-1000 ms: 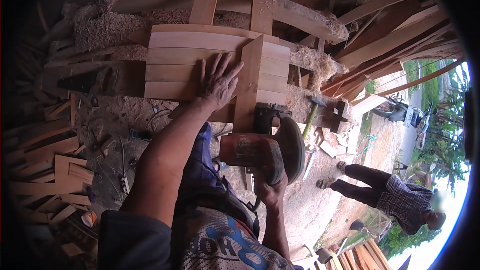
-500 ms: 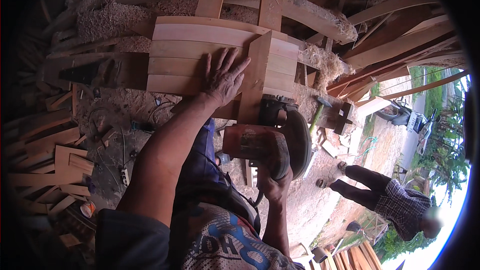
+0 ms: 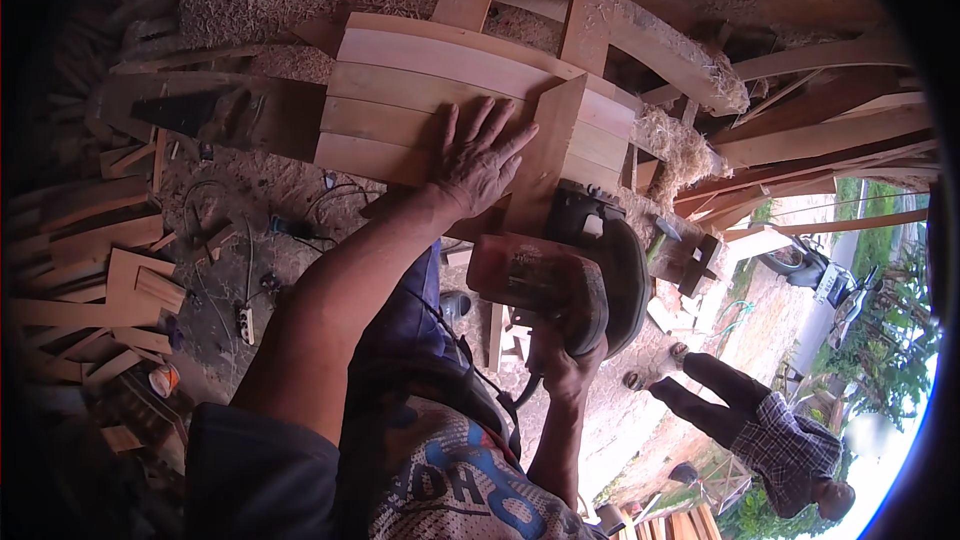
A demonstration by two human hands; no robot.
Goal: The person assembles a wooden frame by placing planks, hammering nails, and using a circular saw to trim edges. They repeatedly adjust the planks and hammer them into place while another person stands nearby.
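My left hand lies flat with fingers spread on a panel of pale wooden strips laid side by side. A straight board crosses the panel, and the fingertips reach its left edge. My right hand is wrapped round the handle of a circular saw with a reddish motor housing and a dark guard. The saw's front sits at the panel's near edge, just right of the crossing board. Its blade is hidden by the guard. A power cord runs from the handle toward my body.
Two planks slope away beyond the panel, among heaps of shavings. A handsaw rests at left, above stacked offcuts. A hammer lies right of the saw. A person stands at right, near a parked motorcycle.
The whole view has shifted, so the panel, saw and both hands appear further right. Left hand, crossing board and saw keep nearly the same places relative to the panel.
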